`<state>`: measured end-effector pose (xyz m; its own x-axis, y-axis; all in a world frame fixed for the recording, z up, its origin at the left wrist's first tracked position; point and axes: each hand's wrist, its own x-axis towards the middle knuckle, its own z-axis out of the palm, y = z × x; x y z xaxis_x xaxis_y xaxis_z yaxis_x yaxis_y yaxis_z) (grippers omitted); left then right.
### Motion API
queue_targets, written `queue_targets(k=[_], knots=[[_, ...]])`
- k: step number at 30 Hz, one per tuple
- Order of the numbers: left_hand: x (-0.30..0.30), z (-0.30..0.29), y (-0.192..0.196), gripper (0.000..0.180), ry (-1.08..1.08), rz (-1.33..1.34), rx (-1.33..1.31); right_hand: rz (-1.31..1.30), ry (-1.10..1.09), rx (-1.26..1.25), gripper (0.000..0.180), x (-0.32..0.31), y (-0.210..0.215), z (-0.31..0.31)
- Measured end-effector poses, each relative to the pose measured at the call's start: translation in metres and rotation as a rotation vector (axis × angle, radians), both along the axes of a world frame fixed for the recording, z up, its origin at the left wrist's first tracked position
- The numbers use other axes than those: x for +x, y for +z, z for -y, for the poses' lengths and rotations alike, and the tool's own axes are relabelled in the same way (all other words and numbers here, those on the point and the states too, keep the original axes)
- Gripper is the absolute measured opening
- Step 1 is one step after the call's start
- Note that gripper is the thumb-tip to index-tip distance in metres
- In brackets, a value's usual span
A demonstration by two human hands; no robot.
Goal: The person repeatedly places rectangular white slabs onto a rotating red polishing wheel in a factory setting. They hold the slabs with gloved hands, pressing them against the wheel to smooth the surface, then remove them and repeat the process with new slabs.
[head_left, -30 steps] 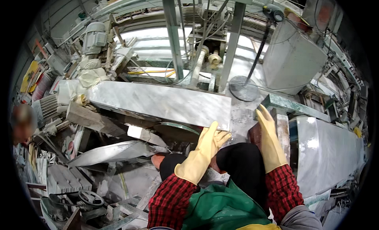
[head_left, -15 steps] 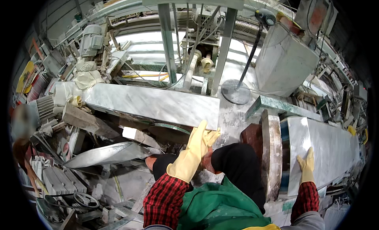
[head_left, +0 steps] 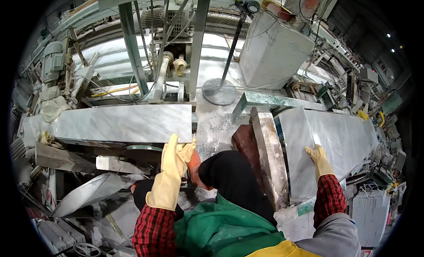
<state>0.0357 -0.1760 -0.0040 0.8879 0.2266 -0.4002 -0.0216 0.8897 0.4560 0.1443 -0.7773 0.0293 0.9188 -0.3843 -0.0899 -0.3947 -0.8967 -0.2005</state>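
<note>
A long pale marble slab point(head_left: 123, 122) lies across the left and middle of the view. At its near right corner is my left hand point(head_left: 170, 171) in a cream rubber glove, fingers stretched out and apart, touching the edge. To my right, long grey-white marble slabs point(head_left: 340, 135) lean in an overlapping row. My right hand point(head_left: 321, 162), gloved alike, rests against them with fingers apart and fingertips at the edge between the nearest slab point(head_left: 297, 164) and the one beside it. Neither hand is wrapped round a slab.
A rough stone block point(head_left: 270, 155) and a reddish block point(head_left: 248, 146) stand beside my legs. Ahead are a round-based stand point(head_left: 219, 92) and a large pale cabinet point(head_left: 276, 51). Stone offcuts and a curved sheet point(head_left: 90, 193) lie at the left.
The view has turned to the right. My right hand has moved farther from me along the leaning slabs, to the edge between two. My left hand stays at the long slab's corner.
</note>
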Motion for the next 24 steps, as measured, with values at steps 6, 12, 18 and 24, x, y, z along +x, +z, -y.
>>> queue_targets(k=[6, 12, 18, 24], knots=[[-0.003, -0.009, 0.005, 0.035, -0.035, 0.040, -0.070, 0.161, 0.101, 0.139, 0.045, -0.017, 0.011, -0.047], [-0.006, -0.007, 0.017, 0.034, 0.016, 0.034, -0.057, 0.092, 0.047, 0.133, 0.044, -0.033, 0.038, -0.101], [-0.006, -0.013, 0.008, 0.033, 0.015, 0.025, -0.068, 0.155, 0.122, 0.114, 0.043, -0.036, 0.025, -0.117], [-0.007, -0.017, 0.009, 0.029, 0.031, 0.010, -0.041, 0.104, 0.166, 0.115, 0.043, -0.047, 0.041, -0.136]])
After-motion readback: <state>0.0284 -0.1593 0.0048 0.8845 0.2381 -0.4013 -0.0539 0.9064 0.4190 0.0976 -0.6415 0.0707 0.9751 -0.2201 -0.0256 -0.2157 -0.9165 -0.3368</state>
